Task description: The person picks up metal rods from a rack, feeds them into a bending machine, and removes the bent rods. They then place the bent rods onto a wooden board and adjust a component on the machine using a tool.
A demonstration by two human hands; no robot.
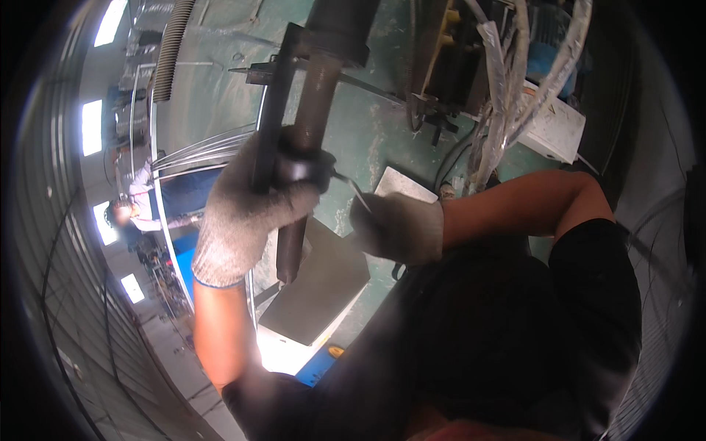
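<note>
A dark metal shaft (315,106) hangs down from a black cylindrical machine part (340,29), with a flat dark bar (273,110) alongside. Around the shaft sits a metal collar (296,170), partly covered by fingers. My left hand (246,202), in a grey knit glove, is closed around this collar and the foot of the bar. My right hand (397,226), also gloved and somewhat blurred, is closed on a thin bent metal rod that looks like a hex key (356,189). The rod's far end reaches the collar's right side; the exact contact is hidden.
Below the shaft stands a box with a grey-brown top (320,283). Wrapped hoses (500,88) and a white box (553,121) are at the upper right. Long metal rods (206,147) lie at left, near another person (143,198). A ribbed hose (173,51) hangs upper left.
</note>
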